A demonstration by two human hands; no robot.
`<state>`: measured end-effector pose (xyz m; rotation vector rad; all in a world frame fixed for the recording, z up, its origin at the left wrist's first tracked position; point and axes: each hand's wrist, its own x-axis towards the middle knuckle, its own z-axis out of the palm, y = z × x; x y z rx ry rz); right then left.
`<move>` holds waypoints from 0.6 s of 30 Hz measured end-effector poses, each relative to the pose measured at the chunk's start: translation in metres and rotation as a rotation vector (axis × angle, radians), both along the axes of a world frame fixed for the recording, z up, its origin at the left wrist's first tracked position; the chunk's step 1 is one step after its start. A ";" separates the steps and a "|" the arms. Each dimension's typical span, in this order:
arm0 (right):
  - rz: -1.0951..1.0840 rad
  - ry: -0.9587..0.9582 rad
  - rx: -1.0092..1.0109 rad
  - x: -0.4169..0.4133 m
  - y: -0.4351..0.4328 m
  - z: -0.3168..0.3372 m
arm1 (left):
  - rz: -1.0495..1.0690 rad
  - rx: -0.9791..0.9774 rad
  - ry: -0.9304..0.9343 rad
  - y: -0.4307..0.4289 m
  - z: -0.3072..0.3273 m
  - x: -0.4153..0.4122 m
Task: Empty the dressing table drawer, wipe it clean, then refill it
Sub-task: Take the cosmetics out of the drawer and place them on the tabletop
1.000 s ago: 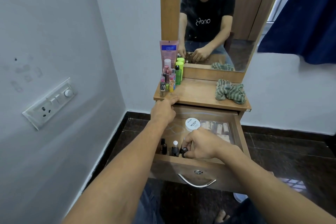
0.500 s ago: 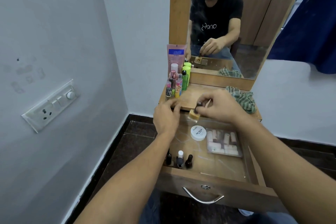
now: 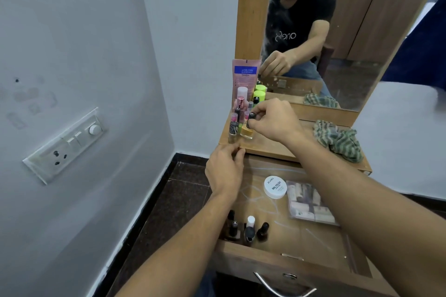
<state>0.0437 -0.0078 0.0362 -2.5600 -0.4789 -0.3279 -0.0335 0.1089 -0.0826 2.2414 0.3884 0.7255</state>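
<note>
The wooden drawer [image 3: 284,264] stands pulled out under the dressing table top [image 3: 277,149]. In it lie a white nail polish remover tub [image 3: 275,186], a clear pouch of small tubes [image 3: 310,202] and several small nail polish bottles [image 3: 249,228] at the front left. My right hand [image 3: 272,120] holds a yellow nail polish bottle [image 3: 247,131] by its black cap, with the bottle's base resting on the table top beside a cluster of cosmetics [image 3: 243,108]. My left hand [image 3: 225,170] rests with closed fingers on the table's front edge, holding nothing.
A green striped cloth [image 3: 337,138] lies crumpled on the right of the table top. A mirror [image 3: 325,31] rises behind it. A grey wall with a switch panel [image 3: 66,146] is close on the left. The drawer's metal handle [image 3: 282,284] points toward me.
My right hand lifted the yellow bottle out of the drawer's front left corner and carried it up to the table top beside the cosmetics. My left hand stayed on the table's front edge.
</note>
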 end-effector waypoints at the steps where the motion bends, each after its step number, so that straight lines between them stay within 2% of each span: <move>1: 0.003 0.010 -0.006 0.002 0.001 -0.001 | 0.001 -0.002 -0.003 0.000 -0.001 0.001; 8: 0.011 0.037 -0.070 0.008 0.005 -0.006 | 0.008 0.033 0.000 0.004 -0.001 0.006; 18: -0.058 0.014 0.039 0.001 -0.006 -0.017 | -0.008 0.039 0.009 0.005 -0.003 0.003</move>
